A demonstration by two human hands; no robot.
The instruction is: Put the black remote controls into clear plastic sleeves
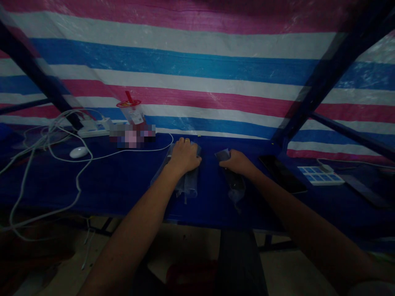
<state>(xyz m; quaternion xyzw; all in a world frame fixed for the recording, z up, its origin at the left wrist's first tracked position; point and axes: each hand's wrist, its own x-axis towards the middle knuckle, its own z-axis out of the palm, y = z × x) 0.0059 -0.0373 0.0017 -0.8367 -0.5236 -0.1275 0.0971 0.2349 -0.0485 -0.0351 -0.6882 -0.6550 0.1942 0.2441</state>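
Both forearms reach out from the bottom edge over the blue table. The left hand lies palm down, fingers curled loosely, pressing on a stack of clear bags that lies flat on the table and runs back toward the person; a ring shows on one finger. Just right of it, apart from the stack, the right hand has its fingers closed around the far end of a single clear pouch with something dark inside, the rest of the pouch resting on the table under the wrist. Right of that lie a dark phone and a blue-and-white tray. To the left, white cables loop around a white mouse. Farther back sit a power strip and a lidded cup with a red straw, against the pink, white and blue striped tarp.
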